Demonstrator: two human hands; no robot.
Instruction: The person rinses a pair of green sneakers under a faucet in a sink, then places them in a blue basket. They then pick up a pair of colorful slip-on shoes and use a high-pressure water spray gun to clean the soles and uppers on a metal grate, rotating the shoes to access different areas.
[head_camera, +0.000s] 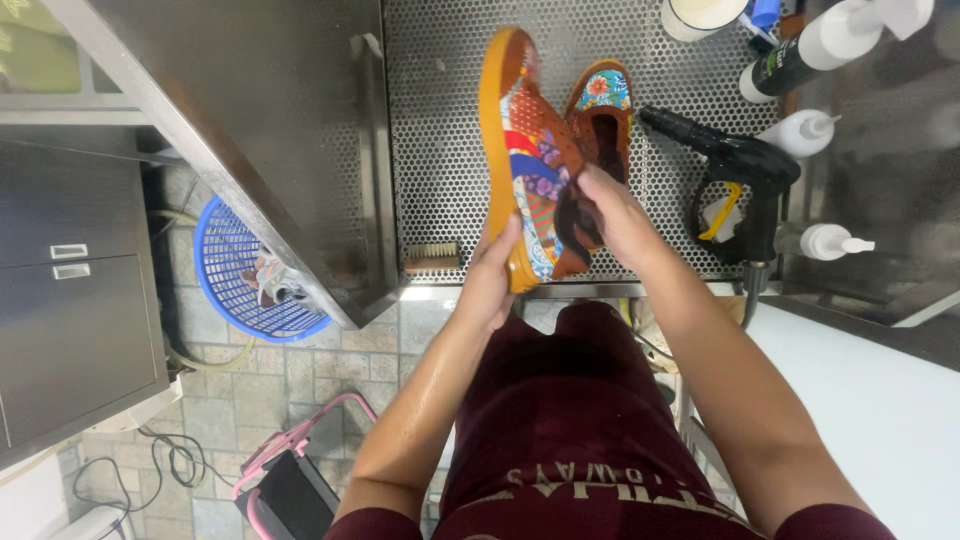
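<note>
1. The perforated tray (440, 150) fills the top middle of the view, with a steel panel (270, 130) sloping away at its 9 o'clock side.
2. A blue basket (235, 290) sits on the tiled floor at 8 o'clock from the tray, well apart from both hands.
3. The shoe (525, 160) is held up on edge over the tray, its orange sole facing 9 o'clock. Its long axis runs from 12 to 6 o'clock, toe far and heel near the person.
4. A second shoe (603, 110) lies on the tray just beside it, at 2 o'clock.
5. A black spray gun (735, 170) lies at 3 o'clock from the shoes, with white pump bottles (810, 130) around it.
6. The left hand (490, 280) is at 6 o'clock from the shoe, fingers wrapped on the sole edge near the heel.
7. The right hand (615, 215) is at 4 o'clock, fingers pressed together and pinching the shoe's collar. Both hands touch the shoe.
8. A small brush (432, 257) rests at the tray's near edge, at 9 o'clock from the left hand.
</note>
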